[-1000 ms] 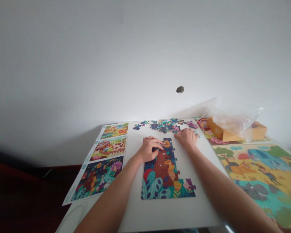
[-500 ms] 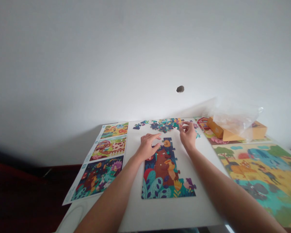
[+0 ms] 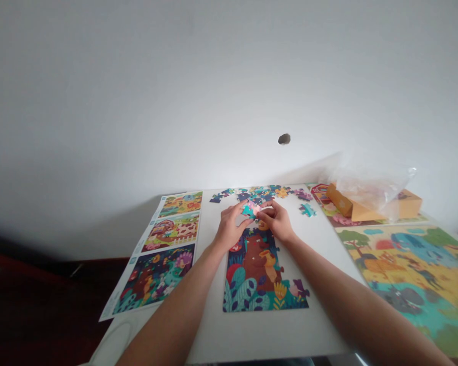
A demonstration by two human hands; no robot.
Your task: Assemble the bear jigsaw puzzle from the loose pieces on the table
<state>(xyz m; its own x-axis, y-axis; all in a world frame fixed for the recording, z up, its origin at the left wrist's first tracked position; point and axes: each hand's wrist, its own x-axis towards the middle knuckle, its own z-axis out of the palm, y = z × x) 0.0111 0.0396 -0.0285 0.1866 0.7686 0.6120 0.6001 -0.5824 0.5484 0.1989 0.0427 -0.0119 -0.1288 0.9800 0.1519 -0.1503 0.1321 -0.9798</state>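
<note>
Centre of frame. We see the left hand (image 3: 231, 227) and right hand (image 3: 278, 222) meeting fingertip to fingertip, both pinching one teal-and-pink puzzle piece (image 3: 251, 208). It sits just above the upper edge of the assembled puzzle (image 3: 257, 277), below the loose pieces (image 3: 265, 193), equally near either hand.

A picture sheet (image 3: 164, 244) lies along the tabletop's left edge and a finished puzzle (image 3: 404, 274) along its right. An orange box (image 3: 341, 204) under a plastic bag (image 3: 370, 184) sits at the far right corner.
</note>
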